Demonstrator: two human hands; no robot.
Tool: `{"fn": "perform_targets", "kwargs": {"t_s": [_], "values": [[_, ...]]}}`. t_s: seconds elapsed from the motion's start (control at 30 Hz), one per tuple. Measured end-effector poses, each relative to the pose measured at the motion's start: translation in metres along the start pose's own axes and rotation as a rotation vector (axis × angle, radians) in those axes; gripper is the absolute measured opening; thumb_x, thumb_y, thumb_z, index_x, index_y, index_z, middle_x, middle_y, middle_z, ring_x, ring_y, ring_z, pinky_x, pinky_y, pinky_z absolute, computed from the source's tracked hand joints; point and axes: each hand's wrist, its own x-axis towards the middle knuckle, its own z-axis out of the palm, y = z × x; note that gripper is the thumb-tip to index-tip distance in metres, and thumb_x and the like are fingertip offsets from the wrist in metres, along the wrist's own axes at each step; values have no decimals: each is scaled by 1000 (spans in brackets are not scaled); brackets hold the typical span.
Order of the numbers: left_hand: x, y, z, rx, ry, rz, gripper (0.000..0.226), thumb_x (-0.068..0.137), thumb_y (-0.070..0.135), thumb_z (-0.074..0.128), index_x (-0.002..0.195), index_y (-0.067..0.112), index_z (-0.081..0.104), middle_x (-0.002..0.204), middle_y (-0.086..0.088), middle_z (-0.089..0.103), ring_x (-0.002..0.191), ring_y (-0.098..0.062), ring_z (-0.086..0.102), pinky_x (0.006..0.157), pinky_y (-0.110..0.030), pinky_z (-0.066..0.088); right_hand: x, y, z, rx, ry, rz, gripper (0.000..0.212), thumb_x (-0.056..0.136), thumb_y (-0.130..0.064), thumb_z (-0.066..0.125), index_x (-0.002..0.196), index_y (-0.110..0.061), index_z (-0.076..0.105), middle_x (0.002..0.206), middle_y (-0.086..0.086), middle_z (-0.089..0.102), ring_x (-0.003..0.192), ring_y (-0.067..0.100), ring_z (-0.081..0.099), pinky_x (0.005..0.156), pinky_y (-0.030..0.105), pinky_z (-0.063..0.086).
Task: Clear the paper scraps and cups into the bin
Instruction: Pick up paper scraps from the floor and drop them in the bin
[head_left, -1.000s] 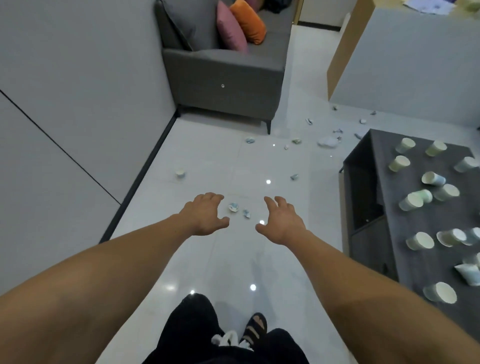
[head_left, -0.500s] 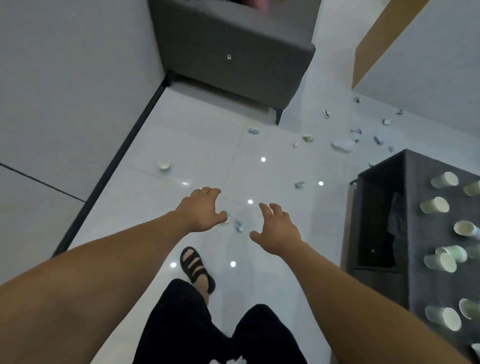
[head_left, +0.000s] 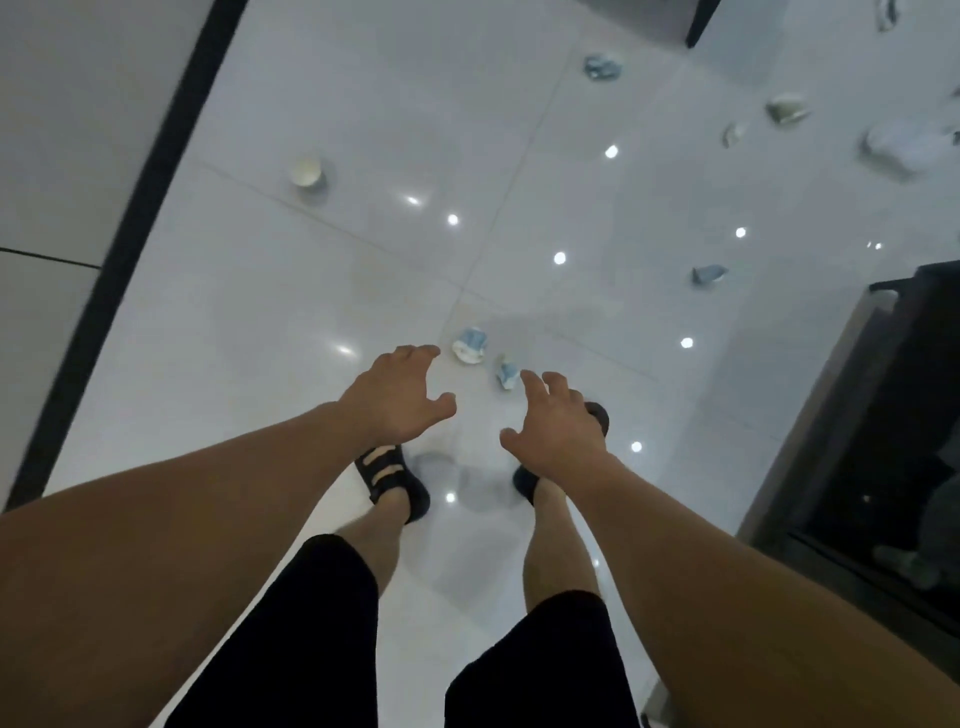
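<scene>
Left grip (head_left: 395, 400): spread, held nothing;
Right grip (head_left: 558, 431): spread, held nothing;
Larger scrap (head_left: 470, 345): lay just ahead of left grip;
Smaller scrap (head_left: 508, 371): lay by right grip

Glossy white floor (head_left: 291, 322) (tiled) carries paper scraps (head_left: 470, 345) and cup (head_left: 307, 171).

Glossy white floor tiles (head_left: 311, 312), dotted with light reflections, fill the frame. A black baseboard (head_left: 140, 208) runs from 12 toward 8 o'clock beneath a grey wall (head_left: 62, 104) at 10 o'clock. A dark cabinet (head_left: 883, 415) stands at 3 o'clock, and a dark furniture leg (head_left: 701, 21) at 1 o'clock. A black sandal (head_left: 395, 478) sits just below centre, with black shorts (head_left: 311, 649) at 6 o'clock.
</scene>
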Motion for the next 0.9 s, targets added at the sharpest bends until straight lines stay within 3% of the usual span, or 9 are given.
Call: {"fn": "perform_targets", "kwargs": {"t_s": [0.27, 0.43, 0.6, 0.77, 0.9], "values": [[131, 17, 89, -187, 27, -124, 70, 89, 50, 54, 148, 25, 27, 153, 0, 31, 136, -20, 35, 105, -37, 32, 125, 81, 59, 4, -52, -55, 78, 89, -39, 58, 151, -23, 14, 152, 5, 20, 130, 29, 34, 83, 35, 40], [222, -5, 161, -244, 21, -135, 68, 89, 51, 54, 147, 25, 30, 150, 0, 37, 130, -20, 43, 104, -36, 35, 223, 101, 121, 5, -43, -90, 84, 88, -43, 62, 151, -25, 10, 154, 4, 18, 131, 28, 35, 90, 39, 45], [283, -42, 223, -309, 56, -124, 57, 87, 52, 54, 136, 23, 46, 133, 4, 53, 115, -15, 52, 95, -30, 41, 306, 100, 190, -34, -17, -115, 89, 81, -40, 71, 146, -31, 10, 143, 5, 23, 110, 30, 45, 71, 35, 39], [299, -79, 255, -382, 118, -138, 28, 88, 43, 57, 107, 22, 55, 100, 8, 61, 83, -9, 57, 81, -30, 48, 339, 107, 236, -19, 65, -190, 62, 79, -20, 69, 132, -22, 37, 128, 13, 33, 89, 35, 51, 63, 35, 38], [292, -84, 260, -499, 75, -200, 38, 87, 49, 58, 114, 22, 52, 99, 10, 61, 80, -6, 57, 74, -23, 44, 324, 104, 237, 167, 82, -249, 75, 74, -27, 76, 139, -20, 39, 124, 12, 42, 93, 34, 55, 69, 36, 45]]}}
